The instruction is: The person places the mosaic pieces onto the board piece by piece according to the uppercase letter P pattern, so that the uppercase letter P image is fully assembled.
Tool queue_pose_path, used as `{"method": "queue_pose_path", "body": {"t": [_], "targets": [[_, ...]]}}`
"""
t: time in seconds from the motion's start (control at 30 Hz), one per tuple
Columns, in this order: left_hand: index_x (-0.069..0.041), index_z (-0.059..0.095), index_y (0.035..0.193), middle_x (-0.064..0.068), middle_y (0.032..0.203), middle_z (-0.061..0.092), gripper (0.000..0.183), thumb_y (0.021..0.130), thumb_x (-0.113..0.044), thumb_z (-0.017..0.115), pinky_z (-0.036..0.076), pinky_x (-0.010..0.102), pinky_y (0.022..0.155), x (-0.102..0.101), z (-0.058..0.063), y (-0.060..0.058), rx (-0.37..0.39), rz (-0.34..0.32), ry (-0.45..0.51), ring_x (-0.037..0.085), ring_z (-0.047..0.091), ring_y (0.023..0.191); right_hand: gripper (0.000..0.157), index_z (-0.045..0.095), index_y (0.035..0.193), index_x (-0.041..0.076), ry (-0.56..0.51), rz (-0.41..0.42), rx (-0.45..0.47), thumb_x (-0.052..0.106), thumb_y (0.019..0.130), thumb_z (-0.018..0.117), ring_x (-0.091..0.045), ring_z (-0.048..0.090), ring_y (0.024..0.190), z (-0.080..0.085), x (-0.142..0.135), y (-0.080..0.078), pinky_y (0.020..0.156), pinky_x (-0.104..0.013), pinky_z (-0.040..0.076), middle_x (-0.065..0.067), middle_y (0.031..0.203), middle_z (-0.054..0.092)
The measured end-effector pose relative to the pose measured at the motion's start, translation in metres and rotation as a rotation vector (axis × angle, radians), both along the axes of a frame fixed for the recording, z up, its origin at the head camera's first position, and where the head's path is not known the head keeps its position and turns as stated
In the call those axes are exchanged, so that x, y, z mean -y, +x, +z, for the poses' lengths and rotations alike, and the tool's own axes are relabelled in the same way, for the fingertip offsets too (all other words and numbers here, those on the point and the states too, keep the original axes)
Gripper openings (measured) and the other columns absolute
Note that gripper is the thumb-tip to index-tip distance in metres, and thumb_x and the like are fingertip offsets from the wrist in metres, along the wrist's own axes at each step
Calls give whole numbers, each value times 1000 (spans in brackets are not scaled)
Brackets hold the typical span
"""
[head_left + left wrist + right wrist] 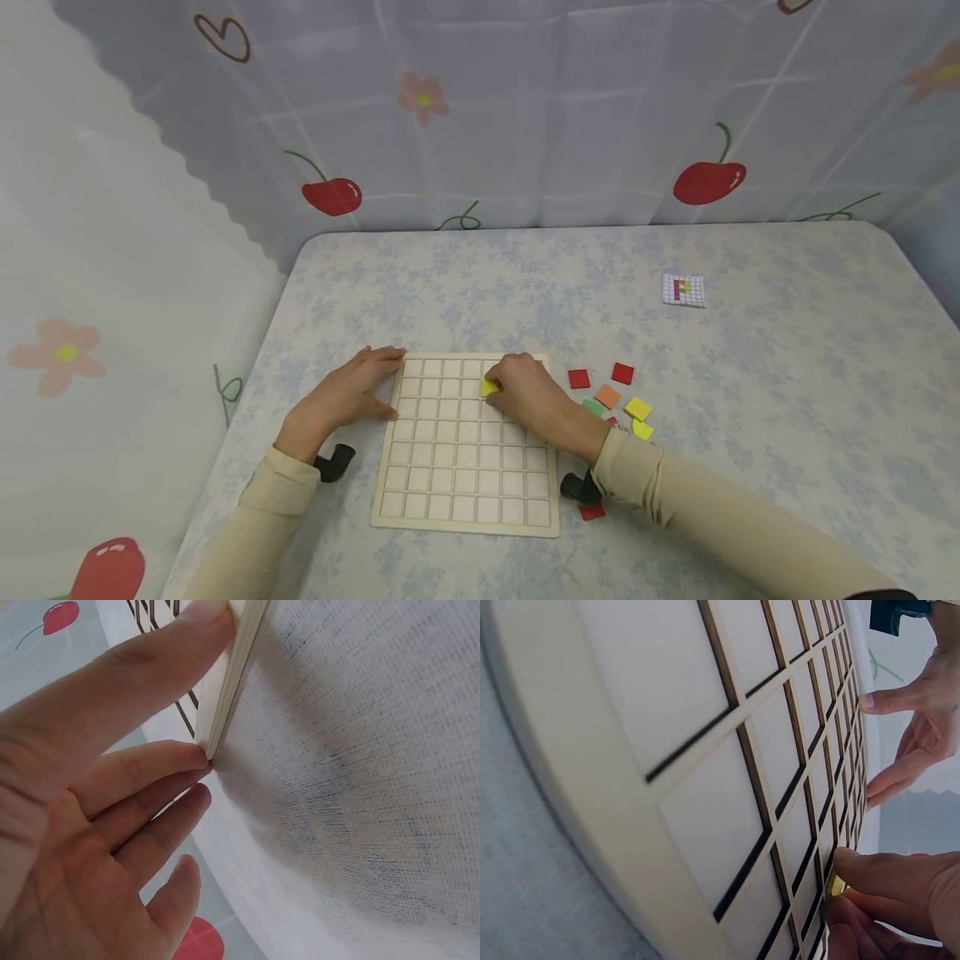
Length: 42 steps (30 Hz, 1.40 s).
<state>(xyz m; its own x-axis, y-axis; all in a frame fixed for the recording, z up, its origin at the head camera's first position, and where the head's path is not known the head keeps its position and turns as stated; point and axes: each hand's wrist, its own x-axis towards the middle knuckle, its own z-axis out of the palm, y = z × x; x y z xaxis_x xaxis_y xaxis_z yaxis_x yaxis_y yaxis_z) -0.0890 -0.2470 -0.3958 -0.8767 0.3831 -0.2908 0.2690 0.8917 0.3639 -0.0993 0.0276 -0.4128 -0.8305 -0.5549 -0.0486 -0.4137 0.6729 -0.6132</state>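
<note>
A square wooden grid board (442, 454) lies flat on the table. My right hand (528, 393) pinches a yellow square tile (487, 387) between thumb and fingers, over the second row of cells from the far edge. In the right wrist view the yellow tile (836, 886) shows at the board's surface, partly covered by the fingertips; whether it sits in a cell I cannot tell. My left hand (343, 397) rests its thumb and fingertips against the board's left edge near the far corner. The left wrist view shows those relaxed fingers (142, 776) touching the edge.
Right of the board lie loose tiles: red (578, 379), orange (607, 396), green (592, 407) and yellow (638, 408). Another red tile (592, 511) is near my right wrist. A small pattern card (683, 290) with a coloured grid lies farther back on the patterned tablecloth (787, 400).
</note>
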Motion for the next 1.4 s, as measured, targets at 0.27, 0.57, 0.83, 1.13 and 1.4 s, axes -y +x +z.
{"method": "queue_pose_path", "body": {"t": [0.27,0.57,0.83,1.13,1.4], "targets": [[4,45,145,17,156,33,84,76,-19,86,36,60,109,1,1,2,18,18,-6,47,24,142,13,76,99,4,19,-108,-29,3,88,70,-15,55,78,9,-24,11,64,-26,47,-4,86,63],[4,44,145,17,156,32,83,77,-19,86,39,58,107,0,7,-1,26,23,-15,42,30,141,26,74,113,3,81,-259,-37,2,87,70,-19,64,79,7,-79,23,67,-32,56,-11,104,70],[4,44,146,17,157,32,83,77,-18,85,38,60,106,1,7,1,39,32,-5,43,29,142,26,74,110,-1,135,-286,-146,4,84,76,-27,65,90,12,-107,35,70,-40,59,-13,104,70],[4,46,144,17,156,33,82,77,-18,86,39,60,106,0,6,1,37,31,-19,44,29,141,10,73,77,5,194,-306,-158,10,84,78,-15,47,61,10,-122,41,49,-26,43,1,65,51],[4,46,144,17,156,33,82,77,-19,85,39,59,106,-3,5,0,36,23,-16,43,30,141,14,70,71,5,195,-321,-202,6,82,79,-15,43,57,2,-125,40,49,-25,39,2,60,46]]}}
